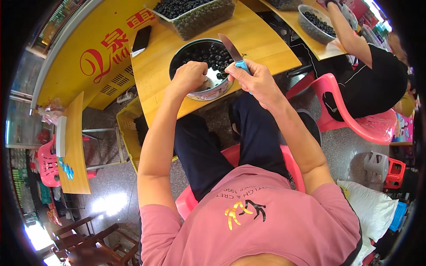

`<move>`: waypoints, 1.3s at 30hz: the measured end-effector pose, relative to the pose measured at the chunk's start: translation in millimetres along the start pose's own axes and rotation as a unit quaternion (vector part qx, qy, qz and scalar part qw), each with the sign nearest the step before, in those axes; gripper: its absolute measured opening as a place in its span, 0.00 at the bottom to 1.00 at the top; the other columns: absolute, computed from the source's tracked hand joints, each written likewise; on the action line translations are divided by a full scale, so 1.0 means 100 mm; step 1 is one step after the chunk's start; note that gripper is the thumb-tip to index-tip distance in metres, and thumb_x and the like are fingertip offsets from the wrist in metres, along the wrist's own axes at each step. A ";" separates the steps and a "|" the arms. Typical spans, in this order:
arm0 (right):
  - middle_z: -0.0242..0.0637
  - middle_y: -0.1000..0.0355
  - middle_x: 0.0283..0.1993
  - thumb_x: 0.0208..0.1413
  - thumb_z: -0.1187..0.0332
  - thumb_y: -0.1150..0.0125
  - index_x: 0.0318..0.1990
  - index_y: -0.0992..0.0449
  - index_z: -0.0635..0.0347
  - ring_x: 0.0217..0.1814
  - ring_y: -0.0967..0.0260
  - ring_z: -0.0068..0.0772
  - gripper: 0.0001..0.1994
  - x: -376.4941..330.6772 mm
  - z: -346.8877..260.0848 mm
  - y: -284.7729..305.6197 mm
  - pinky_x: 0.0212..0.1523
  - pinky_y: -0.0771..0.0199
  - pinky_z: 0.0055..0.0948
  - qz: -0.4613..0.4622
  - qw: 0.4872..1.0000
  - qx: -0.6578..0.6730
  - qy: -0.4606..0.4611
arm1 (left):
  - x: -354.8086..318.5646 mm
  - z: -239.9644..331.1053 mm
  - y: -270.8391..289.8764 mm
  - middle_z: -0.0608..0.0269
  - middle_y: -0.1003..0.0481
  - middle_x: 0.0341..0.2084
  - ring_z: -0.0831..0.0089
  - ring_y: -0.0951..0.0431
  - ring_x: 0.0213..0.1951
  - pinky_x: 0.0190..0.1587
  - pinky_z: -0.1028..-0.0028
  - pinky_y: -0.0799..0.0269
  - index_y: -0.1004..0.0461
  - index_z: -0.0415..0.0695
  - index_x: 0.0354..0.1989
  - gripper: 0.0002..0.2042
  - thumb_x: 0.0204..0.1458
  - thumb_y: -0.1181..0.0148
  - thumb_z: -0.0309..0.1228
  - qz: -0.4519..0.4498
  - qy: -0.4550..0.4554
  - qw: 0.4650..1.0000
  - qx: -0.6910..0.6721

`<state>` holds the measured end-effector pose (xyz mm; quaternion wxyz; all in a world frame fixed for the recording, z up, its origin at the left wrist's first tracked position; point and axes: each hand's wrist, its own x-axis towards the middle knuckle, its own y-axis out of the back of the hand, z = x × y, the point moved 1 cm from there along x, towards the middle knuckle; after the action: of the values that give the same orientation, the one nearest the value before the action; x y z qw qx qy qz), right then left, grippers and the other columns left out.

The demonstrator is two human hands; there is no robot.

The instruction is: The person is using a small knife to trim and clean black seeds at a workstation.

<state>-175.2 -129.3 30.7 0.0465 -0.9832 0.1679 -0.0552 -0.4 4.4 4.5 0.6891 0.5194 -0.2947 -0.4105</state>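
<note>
A round basin (210, 93) with a pale, patterned outside stands at the near edge of the wooden table. Small dark round pieces (216, 56) fill part of it, their exact kind unclear; a patch of its whitish bottom shows. My left hand (191, 76) reaches over the basin's left side, its fingers curled down inside; whatever they hold is hidden. At the basin's right rim, my right hand (257, 82) grips a knife (230, 48) by its blue handle, blade pointing up and away to the left. One dark piece lies close to my right thumb.
Beyond the basin, a clear plastic tub (199, 20) is heaped with similar dark pieces. A black phone (142, 38) lies at the table's left. To the right, another person (364, 75) sits on a pink chair (344, 99) beside a white bowl (326, 37). A yellow crate (128, 133) stands below.
</note>
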 end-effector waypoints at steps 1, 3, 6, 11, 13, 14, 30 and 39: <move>0.26 0.28 0.28 0.60 0.63 0.40 0.38 0.23 0.61 0.21 0.47 0.08 0.10 0.00 0.00 0.03 0.20 0.49 0.13 0.002 1.000 -0.002 0.001 | -0.01 0.01 0.00 0.53 0.23 0.29 0.57 0.23 0.33 0.38 0.64 0.29 0.24 0.42 0.37 0.11 0.45 0.38 0.32 0.037 -0.025 0.999 -0.012; 0.26 0.28 0.29 0.60 0.62 0.40 0.39 0.23 0.61 0.21 0.46 0.09 0.10 0.01 0.01 0.08 0.20 0.48 0.13 0.007 1.000 -0.009 -0.025 | -0.06 0.07 0.08 0.57 0.24 0.28 0.63 0.24 0.32 0.37 0.69 0.29 0.24 0.42 0.37 0.11 0.46 0.37 0.30 0.066 -0.023 0.991 -0.115; 0.26 0.28 0.28 0.59 0.62 0.39 0.40 0.23 0.61 0.21 0.45 0.10 0.11 0.05 0.06 0.10 0.20 0.47 0.13 0.000 0.998 0.031 -0.061 | -0.24 0.26 0.21 0.62 0.26 0.26 0.73 0.25 0.29 0.34 0.74 0.30 0.25 0.40 0.37 0.10 0.46 0.35 0.27 0.130 -0.033 0.949 -0.286; 0.24 0.30 0.25 0.58 0.61 0.38 0.40 0.22 0.59 0.21 0.43 0.10 0.11 0.11 0.01 -0.10 0.20 0.46 0.14 -0.025 0.993 0.083 -0.079 | -0.52 0.49 0.27 0.66 0.28 0.28 0.82 0.28 0.27 0.31 0.80 0.32 0.25 0.40 0.36 0.08 0.47 0.35 0.20 0.211 -0.060 0.873 -0.436; 0.23 0.31 0.24 0.58 0.60 0.37 0.39 0.21 0.59 0.21 0.43 0.11 0.11 0.10 -0.01 -0.18 0.20 0.46 0.14 -0.048 0.990 0.112 -0.078 | -0.61 0.53 0.24 0.67 0.28 0.30 0.84 0.28 0.28 0.32 0.81 0.32 0.26 0.40 0.38 0.09 0.47 0.36 0.19 0.217 -0.052 0.863 -0.453; 0.22 0.32 0.24 0.57 0.61 0.37 0.39 0.21 0.58 0.21 0.43 0.11 0.11 0.10 -0.03 -0.22 0.21 0.45 0.15 -0.052 0.988 0.123 -0.071 | -0.64 0.52 0.19 0.68 0.28 0.30 0.84 0.28 0.30 0.34 0.81 0.32 0.26 0.40 0.39 0.10 0.48 0.36 0.19 0.233 -0.056 0.832 -0.501; 0.19 0.35 0.21 0.55 0.63 0.34 0.40 0.21 0.57 0.20 0.43 0.10 0.10 0.00 -0.20 -0.39 0.21 0.45 0.14 -0.040 0.991 0.105 -0.068 | -0.86 0.67 0.15 0.67 0.27 0.33 0.84 0.28 0.31 0.35 0.83 0.33 0.28 0.40 0.42 0.10 0.52 0.38 0.18 0.388 -0.055 0.835 -0.385; 0.20 0.32 0.23 0.56 0.63 0.35 0.38 0.21 0.58 0.20 0.43 0.10 0.09 0.01 -0.19 -0.40 0.21 0.46 0.14 -0.053 0.991 0.116 -0.046 | -0.91 0.79 0.07 0.67 0.26 0.35 0.82 0.26 0.36 0.40 0.82 0.30 0.28 0.38 0.40 0.08 0.53 0.38 0.22 0.355 0.004 0.699 -0.621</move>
<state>-164.1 -93.5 53.5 0.1652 -0.9801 0.1055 -0.0311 -109.1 47.2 35.7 0.9509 -0.1680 -0.1324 -0.2235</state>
